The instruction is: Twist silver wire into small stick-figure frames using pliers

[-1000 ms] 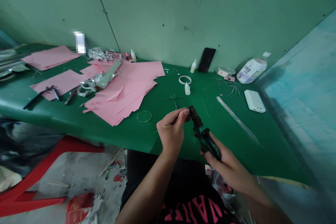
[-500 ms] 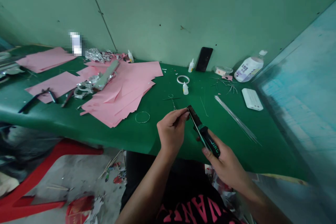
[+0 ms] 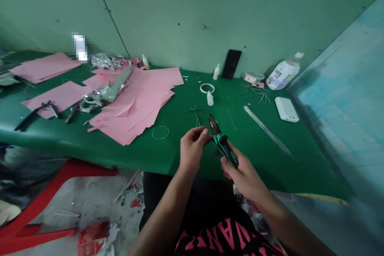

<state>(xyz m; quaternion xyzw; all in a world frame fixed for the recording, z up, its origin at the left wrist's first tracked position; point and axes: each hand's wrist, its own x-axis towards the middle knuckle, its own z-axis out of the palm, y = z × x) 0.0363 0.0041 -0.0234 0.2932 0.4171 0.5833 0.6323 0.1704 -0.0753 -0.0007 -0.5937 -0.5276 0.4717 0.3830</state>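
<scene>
My right hand [image 3: 243,172] is wrapped around the handles of combination pliers [image 3: 223,144], black with teal, their dark jaws pointing up and left. My left hand [image 3: 193,146] is closed in a pinch on a thin metal wire [image 3: 216,145], which runs toward the pliers' handles; the end in my fingers is hidden. Just beyond the left fingertips lies a twisted wire piece with a small loop [image 3: 196,115]. A wire ring [image 3: 161,132] rests on the table left of that hand. To the right of the pliers is a bundle of straight wires [image 3: 265,130].
Pink paper sheets [image 3: 135,108] and crumpled foil [image 3: 106,61] cover the left side, near other pliers [image 3: 39,112]. Beyond my hands are a white ring [image 3: 207,84], a glue bottle [image 3: 210,99] and a phone [image 3: 232,64]. A white power bank [image 3: 287,109] and large bottle [image 3: 283,74] stand right.
The pliers' jaws have come away from my left fingertips and now point up more steeply. My right hand has shifted left and slightly up. The left hand keeps its pinch.
</scene>
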